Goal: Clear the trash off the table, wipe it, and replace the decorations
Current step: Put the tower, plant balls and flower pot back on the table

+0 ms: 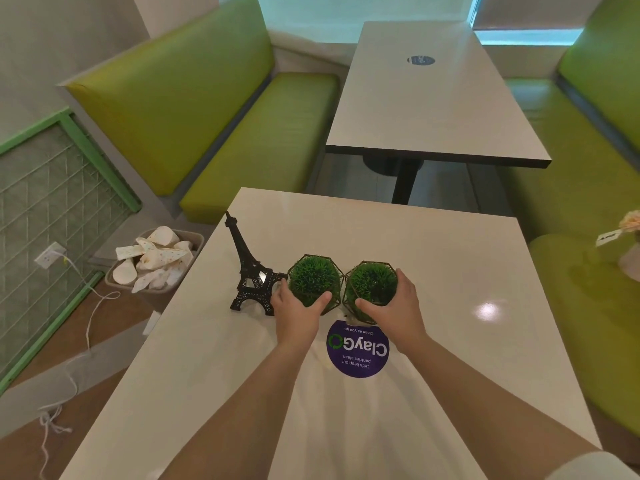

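My forearms reach out over the white table (433,258), and the round purple ClayGo sticker (358,349) lies between my wrists; I take it as my landmark. Its far edge is hidden under the right plant. Just beyond the sticker and to its left, my left hand (294,311) curls around the left grass ball in a wire frame (311,282), thumb across its near side, the other fingers out of sight behind it. Just beyond the sticker on the right, my right hand (394,306) grips the right grass ball in a wire frame (372,287) the same way. Both plants stand close side by side; I cannot tell whether their frames touch. Further left of the sticker stands the black Eiffel Tower model (251,271), one foot partly hidden by my left hand. Far left, off the table, a bin (194,239) holds crumpled paper wrappers (156,263). Well beyond the sticker stands a second table (429,109) between green benches (249,140).
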Action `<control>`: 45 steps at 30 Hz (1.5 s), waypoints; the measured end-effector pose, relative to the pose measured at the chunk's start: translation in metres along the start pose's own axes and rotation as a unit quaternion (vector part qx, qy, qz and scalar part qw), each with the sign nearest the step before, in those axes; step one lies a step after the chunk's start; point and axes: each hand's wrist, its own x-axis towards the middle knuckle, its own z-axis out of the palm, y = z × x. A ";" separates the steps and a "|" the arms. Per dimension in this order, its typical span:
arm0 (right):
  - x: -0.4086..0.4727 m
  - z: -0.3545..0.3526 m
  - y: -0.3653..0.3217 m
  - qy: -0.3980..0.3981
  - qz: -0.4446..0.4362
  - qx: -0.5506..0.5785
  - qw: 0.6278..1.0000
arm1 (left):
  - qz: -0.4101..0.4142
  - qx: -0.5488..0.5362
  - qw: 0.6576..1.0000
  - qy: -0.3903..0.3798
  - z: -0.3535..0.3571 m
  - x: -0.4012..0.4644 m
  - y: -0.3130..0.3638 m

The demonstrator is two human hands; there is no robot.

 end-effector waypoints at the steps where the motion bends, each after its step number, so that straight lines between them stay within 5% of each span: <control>1: 0.000 0.000 0.000 0.002 0.001 0.000 1.000 | 0.000 0.003 1.000 -0.002 -0.001 0.000 0.000; 15: -0.001 -0.023 -0.002 -0.039 0.009 -0.016 0.999 | -0.006 0.065 0.998 0.010 -0.011 -0.007 0.015; 22: -0.017 -0.065 -0.003 -0.011 -0.007 -0.015 1.000 | 0.108 0.116 0.987 0.026 -0.002 -0.041 0.057; 35: -0.031 -0.204 0.051 0.098 0.027 -0.013 0.995 | 0.271 0.145 0.945 -0.115 0.104 -0.131 0.168; 45: 0.000 -0.320 0.138 0.164 0.083 -0.072 0.980 | 0.274 0.108 0.931 -0.214 0.238 -0.184 0.236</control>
